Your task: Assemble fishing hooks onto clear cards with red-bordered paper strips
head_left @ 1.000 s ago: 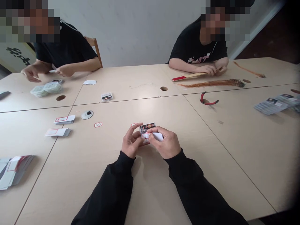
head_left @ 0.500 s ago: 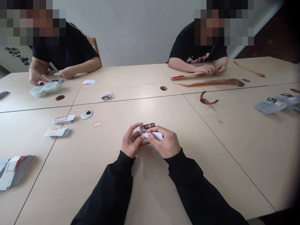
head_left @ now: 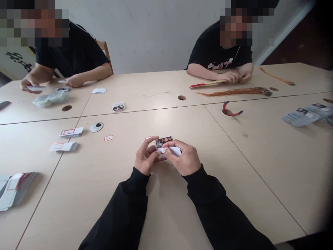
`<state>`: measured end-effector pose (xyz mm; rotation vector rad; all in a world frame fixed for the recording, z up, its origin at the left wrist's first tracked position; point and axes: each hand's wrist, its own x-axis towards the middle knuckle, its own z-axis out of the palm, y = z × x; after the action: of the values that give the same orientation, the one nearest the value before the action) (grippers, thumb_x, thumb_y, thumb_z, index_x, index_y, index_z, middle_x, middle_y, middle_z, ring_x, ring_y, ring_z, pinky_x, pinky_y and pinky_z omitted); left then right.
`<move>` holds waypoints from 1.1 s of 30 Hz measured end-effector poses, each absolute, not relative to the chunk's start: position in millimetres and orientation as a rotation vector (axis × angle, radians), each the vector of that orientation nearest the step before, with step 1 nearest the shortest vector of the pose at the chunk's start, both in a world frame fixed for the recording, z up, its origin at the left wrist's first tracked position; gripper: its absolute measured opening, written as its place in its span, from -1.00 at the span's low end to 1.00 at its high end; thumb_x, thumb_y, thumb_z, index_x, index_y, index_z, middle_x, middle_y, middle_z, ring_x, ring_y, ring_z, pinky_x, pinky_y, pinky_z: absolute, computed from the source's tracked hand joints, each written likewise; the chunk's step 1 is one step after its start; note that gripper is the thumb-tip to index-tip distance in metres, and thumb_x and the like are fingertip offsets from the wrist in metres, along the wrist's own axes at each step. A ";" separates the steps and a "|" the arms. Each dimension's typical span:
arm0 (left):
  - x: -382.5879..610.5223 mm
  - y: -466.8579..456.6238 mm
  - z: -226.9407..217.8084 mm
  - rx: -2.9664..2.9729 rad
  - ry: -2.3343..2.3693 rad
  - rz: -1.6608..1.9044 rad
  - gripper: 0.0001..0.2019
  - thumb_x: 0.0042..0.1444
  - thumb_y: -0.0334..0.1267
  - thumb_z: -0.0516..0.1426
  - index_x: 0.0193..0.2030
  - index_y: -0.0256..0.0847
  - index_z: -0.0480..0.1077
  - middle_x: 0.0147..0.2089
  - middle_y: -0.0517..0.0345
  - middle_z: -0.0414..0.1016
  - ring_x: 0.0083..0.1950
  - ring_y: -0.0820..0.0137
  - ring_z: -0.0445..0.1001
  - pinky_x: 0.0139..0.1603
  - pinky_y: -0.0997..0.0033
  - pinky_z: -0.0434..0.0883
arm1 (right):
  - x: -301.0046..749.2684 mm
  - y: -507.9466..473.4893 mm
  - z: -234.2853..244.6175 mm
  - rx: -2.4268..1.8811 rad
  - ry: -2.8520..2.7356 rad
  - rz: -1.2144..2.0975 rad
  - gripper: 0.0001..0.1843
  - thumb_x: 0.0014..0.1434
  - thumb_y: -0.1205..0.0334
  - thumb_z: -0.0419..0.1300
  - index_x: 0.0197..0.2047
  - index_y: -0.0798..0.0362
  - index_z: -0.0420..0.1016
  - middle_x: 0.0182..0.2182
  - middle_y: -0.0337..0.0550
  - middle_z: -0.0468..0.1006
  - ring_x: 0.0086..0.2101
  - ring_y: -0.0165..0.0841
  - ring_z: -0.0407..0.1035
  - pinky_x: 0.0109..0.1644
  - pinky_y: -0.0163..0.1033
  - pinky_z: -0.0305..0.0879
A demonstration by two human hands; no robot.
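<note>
Above the middle of the table, my left hand is closed round the side of a small flat box with a black printed front. My right hand pinches a white paper label against the lower front of the box. A red-edged strip shows between the thumb and fingers of both hands. Those fingers hide most of the box's lower part. A red-bordered label lies on the table just behind my left fingers.
Stacks of white label slips lie left, near a round white cover and a loose label. Beyond are a clear box, red curved handles, an orange strand bundle and packets. Two people sit opposite.
My hands and the box look almost unmoved. The person at the far left has lifted a hand from the plastic packs and now holds a pale flat piece further left.
</note>
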<state>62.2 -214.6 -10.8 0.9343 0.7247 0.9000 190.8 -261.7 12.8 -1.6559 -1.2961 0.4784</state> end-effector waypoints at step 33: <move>63.2 -215.0 -10.0 0.933 0.743 0.917 -0.52 -0.09 -0.31 0.25 0.03 -0.17 0.31 -0.35 0.19 0.50 -0.35 0.46 0.46 -0.33 0.42 0.52 | 191.3 -261.8 12.9 -1.637 -1.310 0.480 -0.84 0.00 0.26 0.16 -0.38 0.02 0.57 -0.44 -0.22 0.59 -0.50 -0.40 0.39 -0.42 -0.34 0.32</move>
<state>63.2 -215.0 -10.0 0.9325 0.7432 0.9167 191.3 -261.8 12.9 -1.6370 -1.3104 0.4800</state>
